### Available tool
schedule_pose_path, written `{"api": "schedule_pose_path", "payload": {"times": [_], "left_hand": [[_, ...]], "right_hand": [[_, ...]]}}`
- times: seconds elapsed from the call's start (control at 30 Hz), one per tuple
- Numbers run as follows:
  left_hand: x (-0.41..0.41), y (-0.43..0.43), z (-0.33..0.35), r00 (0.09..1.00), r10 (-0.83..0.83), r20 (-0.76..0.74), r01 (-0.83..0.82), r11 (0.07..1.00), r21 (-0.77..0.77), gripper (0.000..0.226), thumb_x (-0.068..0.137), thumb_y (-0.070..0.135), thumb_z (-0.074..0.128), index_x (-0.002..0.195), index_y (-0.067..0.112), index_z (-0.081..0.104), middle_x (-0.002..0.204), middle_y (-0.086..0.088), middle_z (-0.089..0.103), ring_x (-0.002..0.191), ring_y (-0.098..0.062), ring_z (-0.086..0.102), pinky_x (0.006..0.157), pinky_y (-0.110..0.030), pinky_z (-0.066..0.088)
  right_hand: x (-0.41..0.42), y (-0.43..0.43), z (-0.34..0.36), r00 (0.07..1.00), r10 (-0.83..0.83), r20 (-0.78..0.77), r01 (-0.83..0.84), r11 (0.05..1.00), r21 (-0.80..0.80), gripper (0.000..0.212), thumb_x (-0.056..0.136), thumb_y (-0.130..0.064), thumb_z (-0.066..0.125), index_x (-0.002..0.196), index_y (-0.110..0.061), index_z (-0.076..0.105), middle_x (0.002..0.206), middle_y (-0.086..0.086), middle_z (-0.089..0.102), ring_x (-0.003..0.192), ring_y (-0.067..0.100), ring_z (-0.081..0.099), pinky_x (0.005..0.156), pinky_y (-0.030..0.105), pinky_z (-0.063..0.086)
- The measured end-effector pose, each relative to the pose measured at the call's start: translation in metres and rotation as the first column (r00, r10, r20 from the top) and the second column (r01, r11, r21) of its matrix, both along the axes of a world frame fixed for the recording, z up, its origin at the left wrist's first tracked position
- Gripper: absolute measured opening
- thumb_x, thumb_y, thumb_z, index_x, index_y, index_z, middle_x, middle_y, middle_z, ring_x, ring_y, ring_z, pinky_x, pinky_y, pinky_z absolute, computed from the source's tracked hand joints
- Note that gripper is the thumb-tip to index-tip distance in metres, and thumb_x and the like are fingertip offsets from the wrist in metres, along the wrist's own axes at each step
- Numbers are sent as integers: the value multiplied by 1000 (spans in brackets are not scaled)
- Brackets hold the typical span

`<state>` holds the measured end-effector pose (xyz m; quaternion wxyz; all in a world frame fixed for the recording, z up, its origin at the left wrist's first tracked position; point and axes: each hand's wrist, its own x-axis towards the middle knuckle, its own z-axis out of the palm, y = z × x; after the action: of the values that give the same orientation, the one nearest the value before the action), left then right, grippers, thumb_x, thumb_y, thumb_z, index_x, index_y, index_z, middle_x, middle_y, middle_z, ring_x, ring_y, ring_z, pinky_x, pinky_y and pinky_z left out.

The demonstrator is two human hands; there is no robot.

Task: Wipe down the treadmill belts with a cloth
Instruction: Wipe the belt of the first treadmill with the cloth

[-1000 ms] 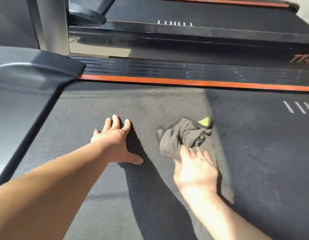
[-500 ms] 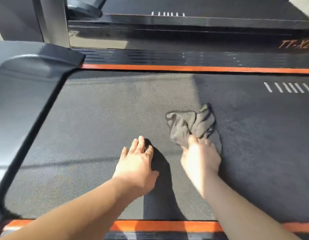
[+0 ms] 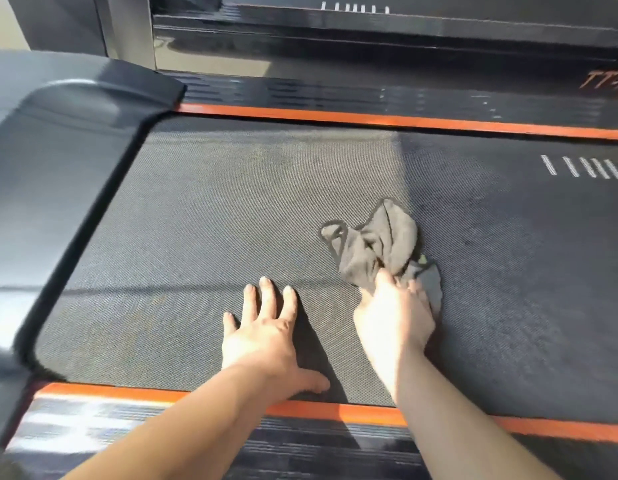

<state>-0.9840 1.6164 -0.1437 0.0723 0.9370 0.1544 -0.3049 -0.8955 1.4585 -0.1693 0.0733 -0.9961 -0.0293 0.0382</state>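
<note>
Left hand slid back; right hand grips crumpled grey cloth

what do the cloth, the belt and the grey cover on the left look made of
The cloth looks like soft grey fabric, perhaps microfibre, matte: it crumples into loose folds. The belt seems rubber or PVC, matte, with a fine grid texture. The grey cover looks like moulded hard plastic, slightly glossy: soft reflections along its curves.

Cloth lies on belt, right of left hand.
</note>
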Motion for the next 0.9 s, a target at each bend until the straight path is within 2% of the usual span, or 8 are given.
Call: {"api": "schedule_pose_path", "payload": {"times": [0.07,0.13,0.23,0.37,0.5,0.63,0.77,0.9], "left_hand": [[-2,1,-2,1000,0,11,1,1000,-3,154,51,93,68,160,32,-23,164,-5,-36,154,-32,-28,125,-61,5],[-2,2,-2,1000,11,20,-10,1000,-8,151,52,93,66,161,33,-21,165,-4,-35,153,-31,-29,125,-62,6],[-2,2,0,1000,2,23,-2,1000,-9,154,49,95,67,164,28,-10,166,-4,-34,154,-30,-28,126,-60,7],[-3,2,0,999,2,32,-2,1000,-14,157,48,94,69,161,29,-19,166,-6,-33,155,-32,-25,125,-61,8],[-2,2,1,1000,2,28,-1,1000,-19,159,48,94,70,161,28,-19,166,-8,-32,155,-33,-25,125,-63,7],[-1,1,2,1000,14,22,-13,999,-37,156,47,92,71,163,29,-13,166,-7,-32,155,-33,-25,124,-64,7],[0,3,0,999,24,30,-23,999,-37,156,47,92,72,163,30,-12,166,-5,-33,155,-32,-26,125,-63,7],[-1,5,-2,1000,9,29,-8,1000,-29,159,48,93,71,160,29,-21,166,-7,-34,154,-34,-27,125,-63,6]], "right_hand": [[-21,11,-20,970,178,167,-201,970,134,22,102,-23,45,112,-12,62,95,22,74,101,36,69,113,32,32],[-38,2,-39,879,449,161,-458,889,22,31,98,-18,40,115,-10,64,100,17,77,99,32,72,123,27,22],[-27,-29,-12,765,644,19,-644,765,27,40,79,-28,68,116,-15,75,110,6,77,107,25,73,100,40,56],[0,-67,20,983,176,-44,-178,982,-60,41,97,-31,58,138,-27,54,134,7,61,124,32,55,98,41,48],[-17,-30,19,972,-214,-93,216,976,13,31,106,-23,37,130,-18,57,138,16,60,133,33,48,108,38,38],[-57,9,21,988,145,-46,-131,964,233,64,80,-32,26,108,2,73,108,32,72,109,46,69,94,55,57],[-56,-41,16,861,509,-18,-505,857,101,44,75,-25,77,119,-18,76,115,6,76,113,27,71,98,43,55],[-23,-96,23,987,83,-134,-88,996,-30,36,95,-33,55,131,-30,57,140,0,57,126,35,53,101,46,47]]}}
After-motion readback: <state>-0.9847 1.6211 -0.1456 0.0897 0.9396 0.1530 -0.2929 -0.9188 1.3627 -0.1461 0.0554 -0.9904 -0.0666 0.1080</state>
